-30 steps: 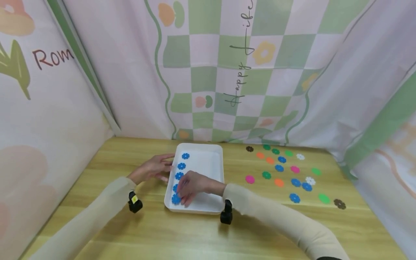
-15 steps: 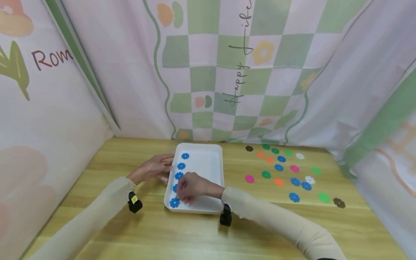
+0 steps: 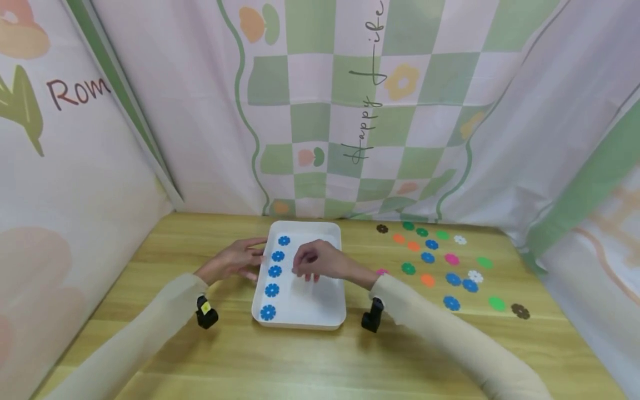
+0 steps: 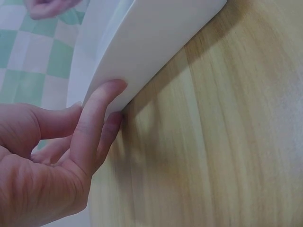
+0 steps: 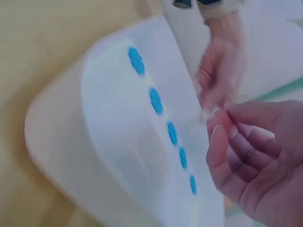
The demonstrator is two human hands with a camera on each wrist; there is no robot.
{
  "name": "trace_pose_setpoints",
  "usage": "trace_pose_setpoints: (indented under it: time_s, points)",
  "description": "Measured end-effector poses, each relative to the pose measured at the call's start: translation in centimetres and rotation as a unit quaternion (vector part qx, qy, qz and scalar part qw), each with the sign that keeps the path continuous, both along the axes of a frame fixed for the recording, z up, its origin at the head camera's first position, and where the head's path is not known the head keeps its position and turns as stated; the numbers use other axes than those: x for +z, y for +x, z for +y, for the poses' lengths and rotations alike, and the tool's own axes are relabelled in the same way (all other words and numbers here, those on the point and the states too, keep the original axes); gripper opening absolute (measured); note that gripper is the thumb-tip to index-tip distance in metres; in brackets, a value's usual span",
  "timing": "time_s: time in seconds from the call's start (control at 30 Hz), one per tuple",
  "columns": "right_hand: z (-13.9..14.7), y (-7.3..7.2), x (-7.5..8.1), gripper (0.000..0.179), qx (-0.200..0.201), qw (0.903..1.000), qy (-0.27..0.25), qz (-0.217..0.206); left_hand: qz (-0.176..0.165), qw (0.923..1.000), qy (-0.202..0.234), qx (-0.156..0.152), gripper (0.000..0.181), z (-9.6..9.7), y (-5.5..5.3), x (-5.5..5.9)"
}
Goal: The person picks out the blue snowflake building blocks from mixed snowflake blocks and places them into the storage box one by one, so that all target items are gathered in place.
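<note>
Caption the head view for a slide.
Five blue flower-shaped pieces line the left side of a white tray, left hand at its edge, right hand above.

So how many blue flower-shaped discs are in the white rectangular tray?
5 discs, one far-to-near column along the left side of the tray; the right hand might hide others.
</note>
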State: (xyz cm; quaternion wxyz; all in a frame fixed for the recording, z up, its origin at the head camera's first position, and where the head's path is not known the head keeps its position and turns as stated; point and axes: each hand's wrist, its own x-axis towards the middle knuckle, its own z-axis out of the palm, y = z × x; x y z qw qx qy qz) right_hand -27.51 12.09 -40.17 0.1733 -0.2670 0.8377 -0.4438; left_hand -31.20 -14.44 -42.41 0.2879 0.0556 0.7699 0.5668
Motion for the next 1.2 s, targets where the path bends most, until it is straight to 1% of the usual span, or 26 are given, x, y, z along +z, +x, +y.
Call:
trace_pose_setpoints:
  time_s: [0.13,0.3,0.4,0.53,0.7,0.77,0.83,0.9,1.0,1.07,1.13,1.2]
  points:
    - [3.0,-0.6,0.5,0.008,-0.020,0.9996,-0.010,0.020,0.002,1.0000,0.008,-0.001,0.067,0.0,0.0,-0.1]
    - [7.4,-1.0,0.6,0.015,-0.070,0.9972,-0.021,0.016,0.000,0.9999,0.015,0.000,0.066,0.0,0.0,-0.1]
    - [10.4,-1.5,0.4,0.018,-0.099,0.9942,-0.033,0.027,0.001,0.9999,0.016,-0.001,0.067,0.1,-0.1,-0.1]
    - [14.5,-1.8,0.1,0.022,-0.128,0.9906,-0.024,0.043,0.003,0.9999,0.012,-0.002,0.068,0.1,0.0,0.0]
    - [19.3,-1.3,-0.1,0.028,-0.148,0.9880,-0.010,0.043,0.003,1.0000,0.003,-0.001,0.068,0.0,0.2,0.2]
    - [21.1,-1.1,-0.1,0.031,-0.157,0.9866,0.001,0.045,0.002,1.0000,0.005,0.001,0.067,-0.1,0.1,0.2]
    - [22.8,-1.0,-0.3,0.033,-0.168,0.9839,0.018,0.057,0.007,1.0000,0.005,0.001,0.067,-0.1,0.0,0.2]
    - [24.3,-1.1,-0.7,0.035,-0.179,0.9793,0.047,0.081,0.009,0.9999,0.007,0.006,0.066,-0.2,0.0,0.1]
    - [26.2,-0.7,-1.4,0.033,-0.189,0.9728,0.081,0.107,0.014,0.9999,0.005,0.001,0.067,-0.4,0.2,-0.1]
    - [27.2,-0.3,-1.9,0.030,-0.196,0.9693,0.094,0.115,0.013,0.9999,0.010,-0.004,0.066,-0.4,0.3,-0.3]
    - [27.9,0.1,-2.2,0.028,-0.198,0.9691,0.092,0.113,0.014,0.9997,0.015,-0.010,0.067,-0.4,0.4,-0.5]
    - [28.6,0.3,-2.5,0.025,-0.201,0.9681,0.089,0.120,0.019,0.9995,0.019,-0.014,0.067,-0.5,0.4,-0.5]
